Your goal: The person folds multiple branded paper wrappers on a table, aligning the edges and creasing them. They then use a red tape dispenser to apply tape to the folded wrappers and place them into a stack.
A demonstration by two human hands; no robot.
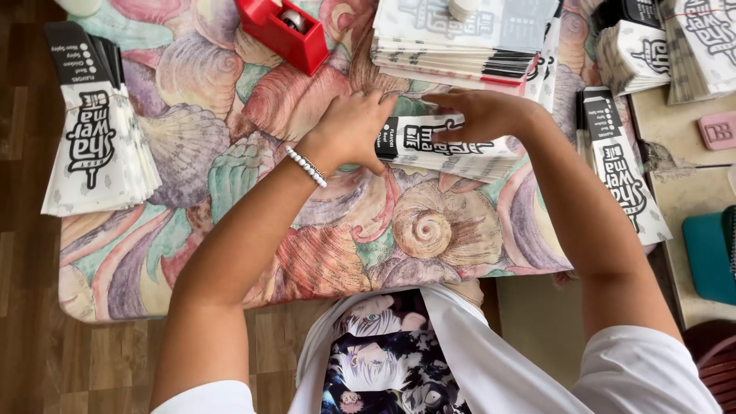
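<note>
A stack of white paper sleeves with black print (pixel 452 149) lies on its side in the middle of a shell-patterned cushion (pixel 253 192). My left hand (pixel 349 130), with a white bead bracelet at the wrist, presses against the stack's left end. My right hand (pixel 479 113) is curved over the top of the same stack, fingers closed on its far edge. Both hands grip the stack between them.
More printed sleeve stacks lie at the left (pixel 96 134), right (pixel 621 172) and top right (pixel 659 46). A taller flat pile (pixel 460 38) sits at the back, beside a red tape dispenser (pixel 284 31). A pink stamp-like block (pixel 719 130) and teal object (pixel 709 257) rest on the right table.
</note>
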